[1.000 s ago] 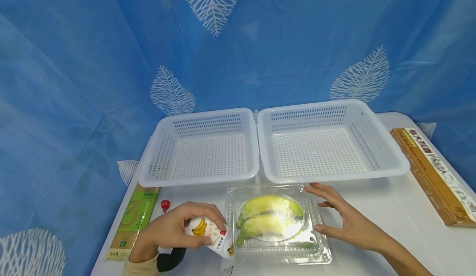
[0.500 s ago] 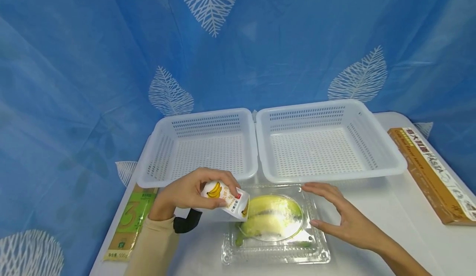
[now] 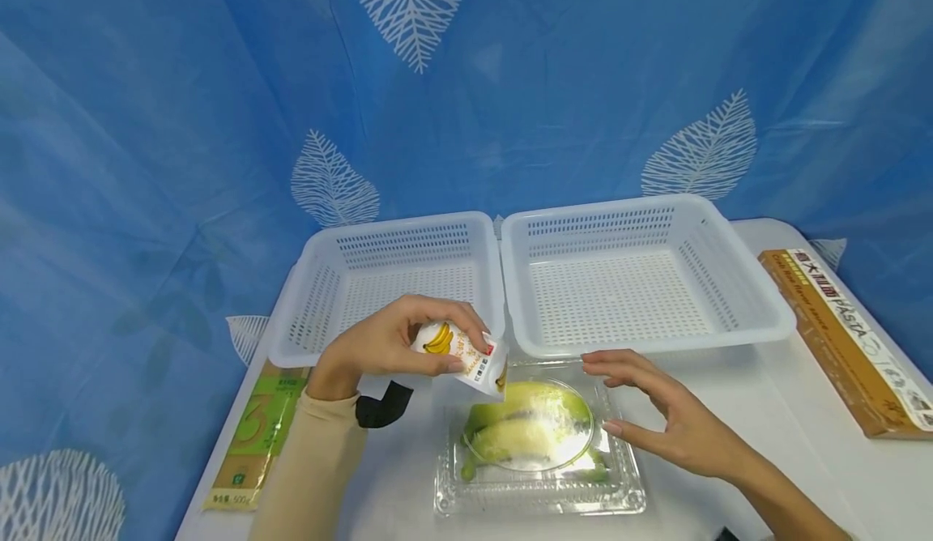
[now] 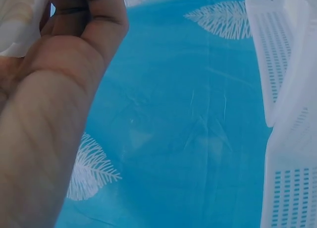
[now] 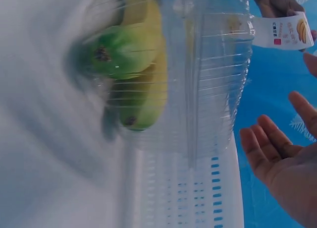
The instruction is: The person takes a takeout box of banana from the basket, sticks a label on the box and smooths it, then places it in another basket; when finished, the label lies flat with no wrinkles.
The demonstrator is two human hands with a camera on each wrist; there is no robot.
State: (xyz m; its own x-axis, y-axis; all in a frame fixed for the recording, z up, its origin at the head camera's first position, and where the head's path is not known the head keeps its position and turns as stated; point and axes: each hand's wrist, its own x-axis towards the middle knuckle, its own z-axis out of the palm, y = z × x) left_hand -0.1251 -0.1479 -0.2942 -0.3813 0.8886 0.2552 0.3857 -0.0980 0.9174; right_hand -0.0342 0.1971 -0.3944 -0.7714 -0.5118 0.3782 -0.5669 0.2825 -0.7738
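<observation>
My left hand [image 3: 397, 338] grips a small white package [image 3: 472, 353] printed with bananas, thumb on the near side and fingers over the top. It hangs tilted above the table, overlapping the far left part of a clear plastic clamshell box [image 3: 539, 502] in the head view. Inside the box lies yellow-green fruit [image 3: 521, 436] that looks like bananas; from the right wrist a green rounded end [image 5: 124, 54] shows. Beside the box's right edge, my right hand [image 3: 666, 411] holds nothing, its fingers and thumb spread apart. The left wrist view catches just part of the package [image 4: 17, 25].
Two white perforated baskets stand side by side at the back, one left [image 3: 386, 358] and one right [image 3: 656, 345]. A brown and white pasta box [image 3: 849, 342] lies along the right side. At the left lies a green and tan packet [image 3: 251, 436], partly behind my left sleeve.
My left hand has lifted the white package up and to the right, from beside the clamshell box toward the baskets' front rims. A red lollipop is now hidden. The right hand has barely shifted.
</observation>
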